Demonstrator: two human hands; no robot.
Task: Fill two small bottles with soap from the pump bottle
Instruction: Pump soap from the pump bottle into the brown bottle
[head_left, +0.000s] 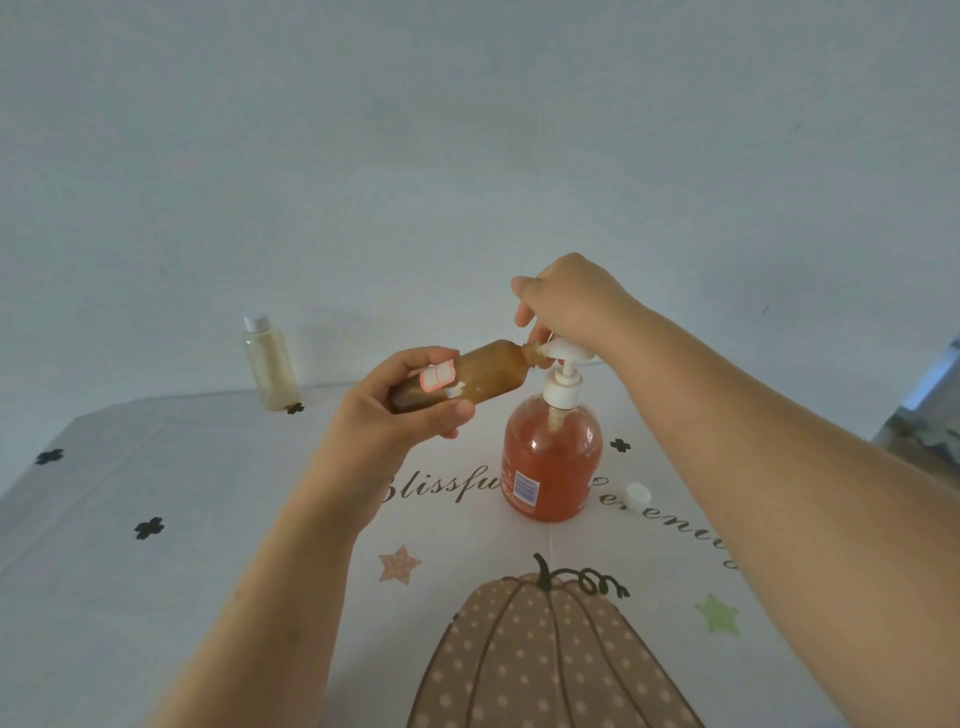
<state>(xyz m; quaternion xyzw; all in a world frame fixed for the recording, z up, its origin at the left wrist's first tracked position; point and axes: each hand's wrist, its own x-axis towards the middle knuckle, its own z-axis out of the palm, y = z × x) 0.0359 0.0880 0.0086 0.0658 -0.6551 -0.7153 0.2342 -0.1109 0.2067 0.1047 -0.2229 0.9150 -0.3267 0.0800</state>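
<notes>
As I read this view from my remote station, the deciding relation is mouth to spout. The small bottle (483, 376), at centre frame, lies nearly horizontal, its long axis running from lower left up to the right. Its open neck meets the spout of the pump head (563, 353).

My left hand (395, 410) wraps the base half of that bottle, thumb underneath and fingers over the top. My right hand (566, 306), just right of centre and above, curls down over the pump head. It is the nearer hand to the plunger, so I judge the next press falls to it.

The pump bottle (553, 462) stands upright directly beneath. It is clear, rounded plastic, well filled with orange soap, and has a white collar and stem. The held bottle is translucent with an amber tint and carries a pale sticker; it appears largely filled.

A loose white cap (636, 493) lies on the tablecloth (208, 519) to the right of the pump bottle.

A second small bottle (267, 364), capped and holding a pale liquid, stands upright at mid-left, well apart from both hands.

The cloth is smooth and printed with lettering, stars and a dotted pumpkin (545, 654). A slight misalignment at the neck could, I judge, send soap down the outside.
</notes>
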